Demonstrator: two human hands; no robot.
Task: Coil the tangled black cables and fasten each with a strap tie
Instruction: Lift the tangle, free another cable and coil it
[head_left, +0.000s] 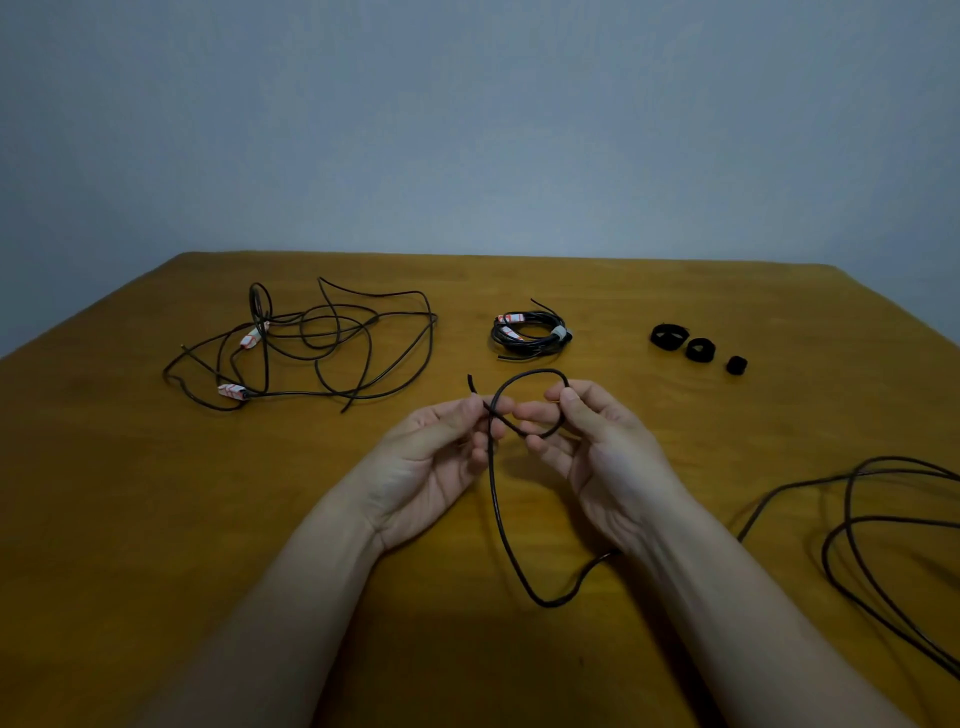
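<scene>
Above the middle of the table, both hands hold a black cable (495, 499). My left hand (441, 457) pinches it near its free end, which sticks up to the left. My right hand (587, 441) grips a small loop of the same cable, formed between the two hands. From there the cable hangs down, curves under my right wrist and runs to loose loops (878, 525) at the right edge. A tangled black cable with red-and-white tags (311, 343) lies at the back left. A coiled cable fastened with a grey strap (530, 335) lies at the back centre.
Three black rolled strap ties (696, 349) sit in a row at the back right of the brown wooden table (156, 519). A plain grey wall stands behind the table's far edge.
</scene>
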